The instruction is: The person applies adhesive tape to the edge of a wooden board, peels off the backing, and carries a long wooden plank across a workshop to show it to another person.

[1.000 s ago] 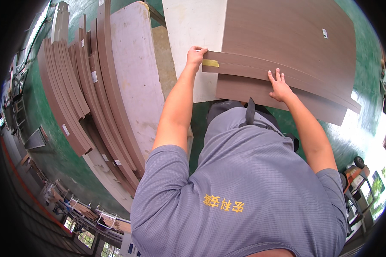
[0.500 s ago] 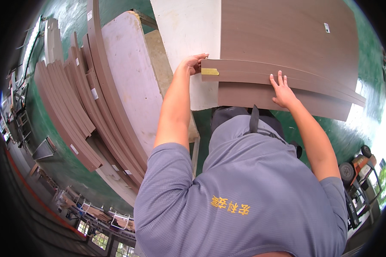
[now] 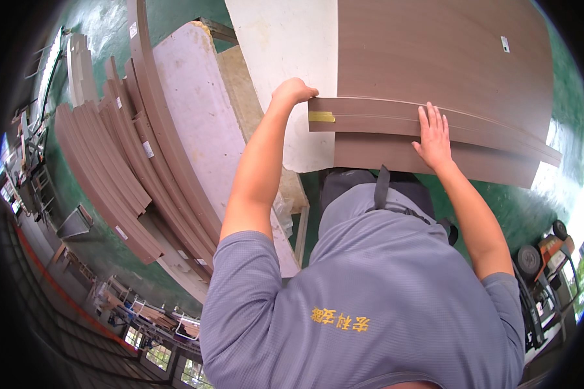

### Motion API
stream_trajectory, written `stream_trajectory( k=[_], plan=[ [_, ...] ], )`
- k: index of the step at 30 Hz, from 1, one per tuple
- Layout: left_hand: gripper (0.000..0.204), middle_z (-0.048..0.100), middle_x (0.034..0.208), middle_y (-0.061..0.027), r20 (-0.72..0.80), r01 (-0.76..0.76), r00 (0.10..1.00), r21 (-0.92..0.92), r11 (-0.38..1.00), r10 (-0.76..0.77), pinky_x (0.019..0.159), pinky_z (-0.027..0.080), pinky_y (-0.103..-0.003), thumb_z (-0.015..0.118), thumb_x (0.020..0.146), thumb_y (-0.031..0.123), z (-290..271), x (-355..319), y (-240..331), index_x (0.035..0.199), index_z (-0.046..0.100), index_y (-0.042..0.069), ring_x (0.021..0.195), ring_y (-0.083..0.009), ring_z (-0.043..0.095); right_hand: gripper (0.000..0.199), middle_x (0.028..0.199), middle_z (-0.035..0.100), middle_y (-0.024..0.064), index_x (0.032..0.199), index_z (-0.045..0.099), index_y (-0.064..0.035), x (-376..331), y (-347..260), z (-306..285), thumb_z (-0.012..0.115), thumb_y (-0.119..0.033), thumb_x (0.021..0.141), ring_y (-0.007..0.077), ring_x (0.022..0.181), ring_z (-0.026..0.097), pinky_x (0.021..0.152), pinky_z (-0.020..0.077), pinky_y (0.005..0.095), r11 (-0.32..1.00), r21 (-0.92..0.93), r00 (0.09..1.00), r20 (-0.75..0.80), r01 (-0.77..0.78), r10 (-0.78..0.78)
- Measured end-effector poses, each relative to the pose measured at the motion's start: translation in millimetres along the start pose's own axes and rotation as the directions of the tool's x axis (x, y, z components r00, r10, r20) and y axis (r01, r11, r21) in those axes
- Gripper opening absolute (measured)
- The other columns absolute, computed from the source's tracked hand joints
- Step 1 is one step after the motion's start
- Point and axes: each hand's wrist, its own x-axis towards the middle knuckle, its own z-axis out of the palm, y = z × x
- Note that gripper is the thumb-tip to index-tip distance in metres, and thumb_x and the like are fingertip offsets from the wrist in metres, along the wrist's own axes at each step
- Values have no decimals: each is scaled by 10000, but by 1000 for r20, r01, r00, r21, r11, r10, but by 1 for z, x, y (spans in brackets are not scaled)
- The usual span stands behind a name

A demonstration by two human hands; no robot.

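Observation:
A narrow brown board (image 3: 370,122) with a grooved line along its length lies across a large brown panel (image 3: 435,52). A strip of yellow tape (image 3: 321,117) is stuck at its left end. My left hand (image 3: 294,91) is closed at the far left corner of the narrow board, its fingertips on the edge; part of the fingers is hidden. Flat on the middle of the same board rests my right hand (image 3: 435,137), fingers stretched out and close together, thumb apart. The panel's near part shows below the board.
A white board (image 3: 305,146) lies under the panel's left side. Left of it stands a pale tabletop (image 3: 194,91). Long brown boards (image 3: 104,168) are stacked at the far left. A small orange wheeled vehicle (image 3: 544,253) stands on the green floor at right.
My left hand has turned and drawn its fingers in at the board's corner. My right hand's spread fingers have come together and slid slightly farther over the board. The whole view has shifted slightly.

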Motion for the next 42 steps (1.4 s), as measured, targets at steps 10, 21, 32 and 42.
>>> stream_trajectory(
  k=[10, 21, 32, 42],
  plan=[
    [321, 740, 936, -214, -145, -191, 963, 222, 956, 226, 814, 570, -468, 664, 831, 328, -19, -75, 26, 842, 767, 24, 923, -378, 714, 868, 1343, 531, 98, 1335, 459, -67, 22, 15, -31, 938, -337, 663, 269, 1302, 498, 1072, 413, 468, 996, -80, 999, 24, 37, -35],
    [454, 666, 590, -76, -327, -119, 945, -332, 936, 4, 543, 497, -341, 708, 940, 425, 27, -171, 0, 717, 735, 30, 513, -132, 603, 166, 941, 666, 69, 936, 612, -98, -2, 28, -6, 634, -30, 787, 285, 923, 675, 780, 575, 423, 928, 177, 927, -250, 329, -281],
    [335, 519, 553, -150, -630, -570, 682, -142, 809, 370, 499, 426, -367, 697, 900, 174, 41, -206, 46, 639, 597, -11, 470, -204, 491, 94, 820, 706, 84, 902, 611, -127, 6, 39, 18, 625, -90, 817, 303, 794, 726, 671, 583, 441, 937, 106, 909, -299, 333, -289],
    [352, 484, 536, -145, -616, -798, 562, -229, 558, 551, 470, 381, -383, 729, 859, 103, 44, -296, 177, 593, 523, 1, 451, -241, 456, 134, 853, 721, 95, 926, 644, -121, 15, 38, 8, 617, -65, 807, 313, 798, 725, 694, 580, 444, 924, 130, 899, -313, 361, -307]
  ],
)
